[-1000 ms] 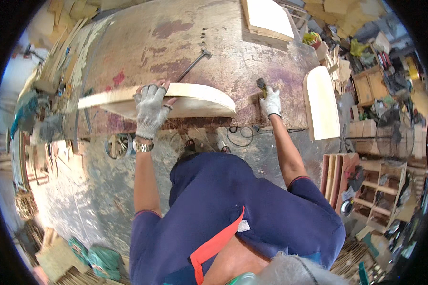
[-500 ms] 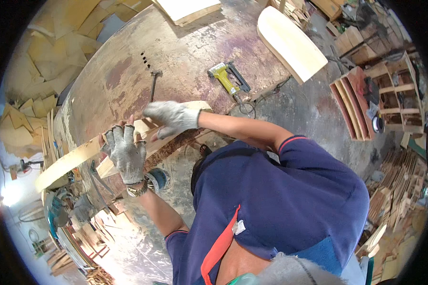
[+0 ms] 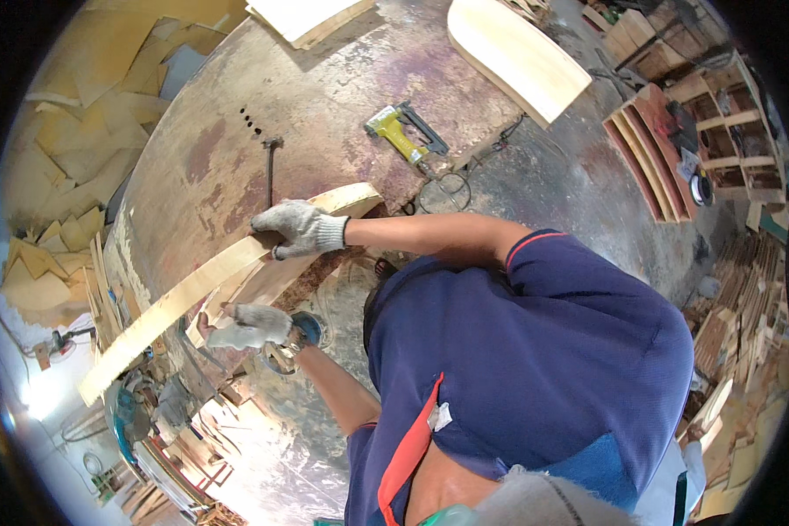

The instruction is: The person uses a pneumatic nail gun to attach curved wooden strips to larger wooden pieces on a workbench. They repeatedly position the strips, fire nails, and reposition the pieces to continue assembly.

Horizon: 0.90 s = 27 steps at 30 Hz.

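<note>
A long, pale curved wooden strip [image 3: 180,292] lies across the near edge of the worktable. My right hand [image 3: 300,230], in a grey glove with bare fingertips, is closed over its middle, thumb on the near side. Nearer to me is a second curved wooden piece [image 3: 270,285], partly hidden by the strip. Beside its near left end, my gloved left hand [image 3: 250,327] has its fingers pointing left and apart; motion blurs it, and whether it touches the wood is unclear. A hammer [image 3: 270,171] lies just beyond my right hand.
On the worktable [image 3: 324,105] rests a yellow-green nail gun [image 3: 403,138] with a hose. A rounded pale panel [image 3: 517,61] sits at the far right. Wooden shelving [image 3: 649,153] stands on the right, and scrap sheets [image 3: 88,140] pile up at the left. A blue round object [image 3: 308,328] is below the table edge.
My left hand has come off the curved strip and moved down toward me. My right hand has settled and closed on the strip, whose left end now sits lower in view.
</note>
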Each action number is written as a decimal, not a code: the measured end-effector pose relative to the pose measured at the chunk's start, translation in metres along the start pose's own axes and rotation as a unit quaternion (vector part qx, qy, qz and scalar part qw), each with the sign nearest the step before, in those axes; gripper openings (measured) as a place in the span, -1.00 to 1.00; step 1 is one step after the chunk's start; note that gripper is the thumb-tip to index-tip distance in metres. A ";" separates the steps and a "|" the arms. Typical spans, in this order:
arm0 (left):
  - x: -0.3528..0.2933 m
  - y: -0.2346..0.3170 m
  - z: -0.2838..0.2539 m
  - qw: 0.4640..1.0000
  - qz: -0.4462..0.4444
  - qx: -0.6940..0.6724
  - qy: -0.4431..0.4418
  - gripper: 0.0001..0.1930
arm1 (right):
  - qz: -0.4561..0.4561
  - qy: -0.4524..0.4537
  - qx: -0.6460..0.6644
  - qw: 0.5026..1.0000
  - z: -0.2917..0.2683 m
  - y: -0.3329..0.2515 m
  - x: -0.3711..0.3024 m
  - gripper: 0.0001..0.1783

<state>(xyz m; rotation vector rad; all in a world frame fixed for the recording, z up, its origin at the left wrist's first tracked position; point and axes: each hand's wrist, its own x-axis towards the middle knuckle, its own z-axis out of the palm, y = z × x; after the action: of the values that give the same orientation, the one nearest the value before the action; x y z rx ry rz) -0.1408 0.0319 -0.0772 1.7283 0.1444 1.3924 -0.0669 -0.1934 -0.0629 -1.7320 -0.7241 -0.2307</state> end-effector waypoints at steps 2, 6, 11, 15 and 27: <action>0.002 -0.043 0.006 0.994 -0.092 -0.054 -0.019 -0.54 | 0.031 -0.025 -0.022 0.999 -0.001 0.001 0.000 -0.47; 0.004 -0.080 0.016 0.693 0.236 0.610 -0.304 -0.45 | 0.002 -0.026 -0.024 0.999 -0.004 0.000 0.005 -0.53; -0.013 -0.044 0.033 0.614 0.230 0.632 -0.412 -0.65 | 0.077 -0.051 0.161 0.983 -0.012 -0.011 0.009 -0.57; 0.003 0.001 0.053 0.848 0.162 0.431 -0.265 -0.66 | 0.144 -0.023 0.269 0.952 -0.021 -0.002 0.000 -0.58; 0.010 0.052 0.057 0.891 0.105 0.374 -0.235 -0.68 | 0.472 0.302 0.151 0.815 -0.151 0.138 -0.090 -0.83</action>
<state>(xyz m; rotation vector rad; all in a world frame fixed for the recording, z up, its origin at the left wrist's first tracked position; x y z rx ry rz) -0.1107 -0.0248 -0.0329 2.7502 0.2511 1.0748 -0.0258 -0.3822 -0.1753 -1.3951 0.5698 0.0402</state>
